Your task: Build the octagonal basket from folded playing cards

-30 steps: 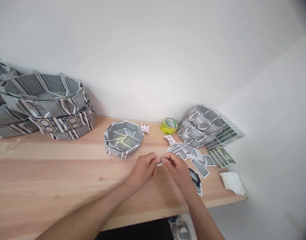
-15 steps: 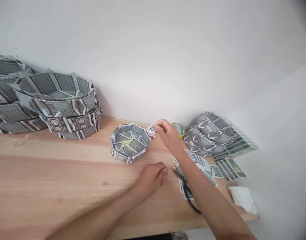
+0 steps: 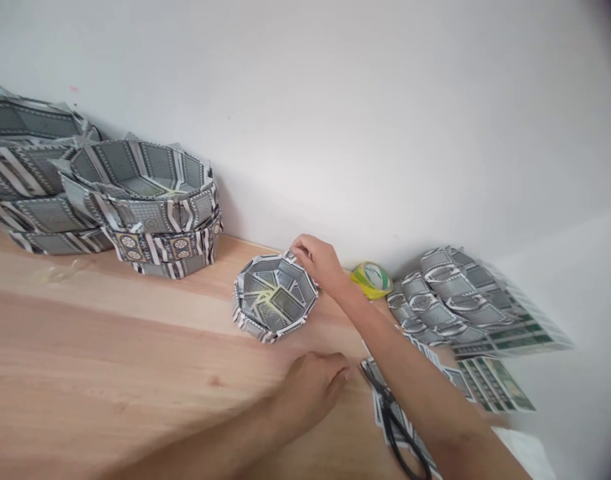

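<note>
A small many-sided bowl (image 3: 245, 321), made of folded grey-backed playing cards, stands on the wooden table with yellowish tape across its inner bottom. My right hand (image 3: 321, 261) is at the bowl's far right rim, thumb and fingers pinched on a small folded playing card (image 3: 289, 255), mostly hidden by the fingers. My left hand (image 3: 315, 383) rests on the table in front of the bowl, apart from it. Its fingers are curled closed and nothing shows in them. Black-handled scissors (image 3: 398, 427) lie to its right on loose playing cards (image 3: 380, 400), partly under my right forearm.
Larger card baskets (image 3: 160, 217) stand at the left by the wall. A roll of tape (image 3: 372, 280) lies right of the bowl. Beyond it are joined card pieces (image 3: 445, 293) and green printed sheets (image 3: 500, 385) by the right-hand wall.
My right hand has moved left with the card, from just beside the bowl onto its far right rim. My left hand stays curled on the table. The view has shifted slightly.
</note>
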`<state>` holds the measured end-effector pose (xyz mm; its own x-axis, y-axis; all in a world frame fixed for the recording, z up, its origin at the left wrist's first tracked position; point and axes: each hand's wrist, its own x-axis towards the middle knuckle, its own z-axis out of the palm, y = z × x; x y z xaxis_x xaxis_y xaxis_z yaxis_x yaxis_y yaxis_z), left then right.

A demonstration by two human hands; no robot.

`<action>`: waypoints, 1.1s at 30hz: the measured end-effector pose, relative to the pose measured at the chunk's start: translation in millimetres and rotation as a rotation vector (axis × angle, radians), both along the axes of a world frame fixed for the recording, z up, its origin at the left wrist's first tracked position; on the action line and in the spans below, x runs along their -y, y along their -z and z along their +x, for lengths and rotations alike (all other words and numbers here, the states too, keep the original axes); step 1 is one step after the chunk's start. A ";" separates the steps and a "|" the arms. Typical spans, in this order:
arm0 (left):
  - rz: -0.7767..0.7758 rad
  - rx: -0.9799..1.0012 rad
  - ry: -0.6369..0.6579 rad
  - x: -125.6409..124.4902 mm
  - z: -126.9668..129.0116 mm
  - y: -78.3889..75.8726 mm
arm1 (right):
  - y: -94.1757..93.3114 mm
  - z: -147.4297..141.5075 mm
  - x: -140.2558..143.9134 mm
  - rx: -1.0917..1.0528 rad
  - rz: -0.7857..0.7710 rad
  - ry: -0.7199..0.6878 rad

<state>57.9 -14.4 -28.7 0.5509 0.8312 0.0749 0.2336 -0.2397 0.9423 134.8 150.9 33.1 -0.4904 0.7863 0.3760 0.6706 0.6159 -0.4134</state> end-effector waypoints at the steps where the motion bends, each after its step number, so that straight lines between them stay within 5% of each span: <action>1: 0.004 -0.003 0.000 -0.1 0.3 0.8 | -0.3 -2.5 -0.8 0.028 0.019 -0.018; 19: 0.096 -0.043 0.006 -0.6 0.8 7.7 | 5.4 -17.9 0.6 0.249 0.050 -0.009; 27: 0.127 -0.057 0.006 -0.5 1.6 10.3 | 9.8 -19.4 3.0 0.169 -0.103 0.068; 33: 0.135 -0.087 0.008 -1.2 1.3 9.2 | 15.0 -18.5 8.6 0.298 0.036 0.129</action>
